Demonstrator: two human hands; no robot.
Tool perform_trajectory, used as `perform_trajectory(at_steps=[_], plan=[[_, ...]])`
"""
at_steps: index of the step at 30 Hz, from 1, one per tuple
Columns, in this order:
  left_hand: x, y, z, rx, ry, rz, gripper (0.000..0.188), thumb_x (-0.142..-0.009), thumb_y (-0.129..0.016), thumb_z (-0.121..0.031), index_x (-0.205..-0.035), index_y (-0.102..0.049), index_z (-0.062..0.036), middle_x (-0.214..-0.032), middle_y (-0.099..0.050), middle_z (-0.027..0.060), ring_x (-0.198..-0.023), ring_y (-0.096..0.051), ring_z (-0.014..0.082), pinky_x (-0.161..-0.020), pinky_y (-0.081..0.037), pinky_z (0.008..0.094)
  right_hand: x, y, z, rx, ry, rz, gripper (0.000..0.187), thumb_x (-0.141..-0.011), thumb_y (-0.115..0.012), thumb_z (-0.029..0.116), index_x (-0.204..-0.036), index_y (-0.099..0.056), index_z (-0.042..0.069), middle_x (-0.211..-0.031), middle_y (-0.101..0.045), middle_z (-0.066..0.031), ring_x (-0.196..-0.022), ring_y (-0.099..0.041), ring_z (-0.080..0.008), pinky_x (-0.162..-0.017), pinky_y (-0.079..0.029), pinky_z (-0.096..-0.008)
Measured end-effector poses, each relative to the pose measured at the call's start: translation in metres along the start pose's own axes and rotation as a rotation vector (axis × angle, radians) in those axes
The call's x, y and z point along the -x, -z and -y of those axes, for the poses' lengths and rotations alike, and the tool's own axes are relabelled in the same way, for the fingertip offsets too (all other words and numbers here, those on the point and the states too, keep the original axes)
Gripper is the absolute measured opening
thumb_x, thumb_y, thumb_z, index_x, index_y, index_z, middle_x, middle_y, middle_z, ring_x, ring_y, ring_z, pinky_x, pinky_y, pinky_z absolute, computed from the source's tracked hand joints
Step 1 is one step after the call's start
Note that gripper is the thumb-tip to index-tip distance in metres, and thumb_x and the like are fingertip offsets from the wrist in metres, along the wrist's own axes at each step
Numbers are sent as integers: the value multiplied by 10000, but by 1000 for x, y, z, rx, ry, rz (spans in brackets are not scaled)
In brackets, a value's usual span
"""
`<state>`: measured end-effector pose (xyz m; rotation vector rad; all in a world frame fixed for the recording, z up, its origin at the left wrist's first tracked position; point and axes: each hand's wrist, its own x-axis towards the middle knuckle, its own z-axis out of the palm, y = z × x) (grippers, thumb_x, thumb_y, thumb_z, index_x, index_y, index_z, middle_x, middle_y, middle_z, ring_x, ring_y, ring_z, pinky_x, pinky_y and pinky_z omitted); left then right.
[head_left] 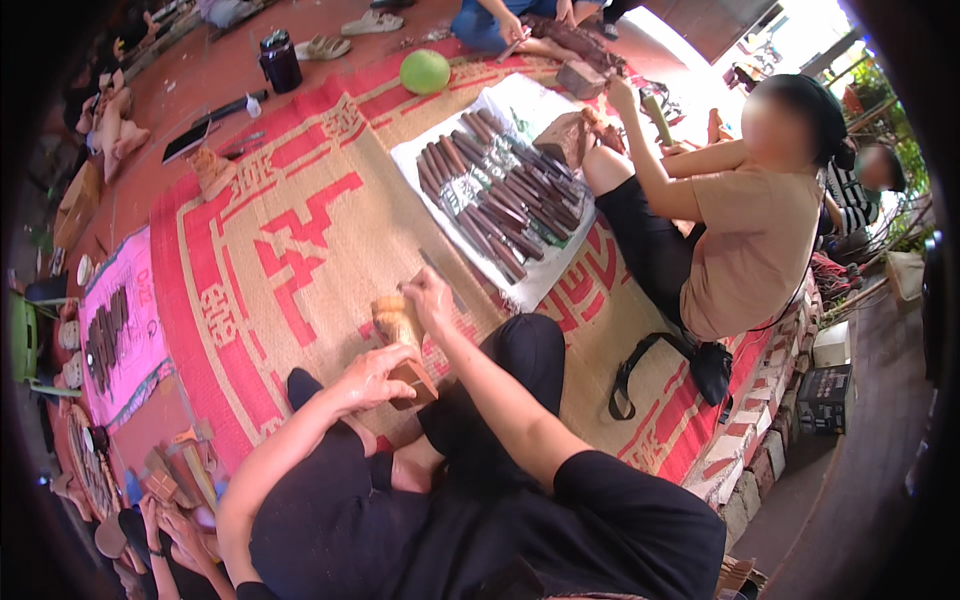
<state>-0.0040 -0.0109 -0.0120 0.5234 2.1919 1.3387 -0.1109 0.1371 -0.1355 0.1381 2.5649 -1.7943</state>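
My left hand [376, 378] is wrapped round the lower end of a wooden carving [397, 320], which tilts above my crossed legs. Its upper part is pale and rounded; the base is a squared reddish-brown block. Close against the carving's upper end, my right hand [432, 300] is closed with curled fingers, and whatever is in them is too small to make out. A thin dark strip, perhaps a tool [441, 277], shows just beyond that hand; whether the hand touches it is unclear.
Many dark-handled carving tools [500, 190] lie on a white cloth [420, 150] ahead right. A person [750, 220] sits at the right by a black bag [711, 372]. A green round fruit [425, 72], a dark jug [280, 62] and a pink cloth [135, 340] with tools lie farther off.
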Motion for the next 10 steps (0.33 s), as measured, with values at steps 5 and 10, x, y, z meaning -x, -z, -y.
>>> perform_trajectory(at_steps=[5,10], plan=[[3,2,6,65,32,-46,421,-743,-731,-192,-1126,-578,-106,-1076,-603,98,-1014,-609,289,-860,-476,364,-6,13,-24,-497,-212,165,117,-785,-684,87,-821,-589,30,-727,-642,-49,-648,-598,-141,-607,-490,-271],[14,2,4,202,76,-17,389,-753,-718,-139,-1114,-577,-97,-1107,-586,70,-1064,-578,259,-926,-442,352,17,15,-12,-570,-249,343,194,-783,-687,59,-956,-613,10,-892,-654,-82,-843,-606,-124,-782,-467,-230]])
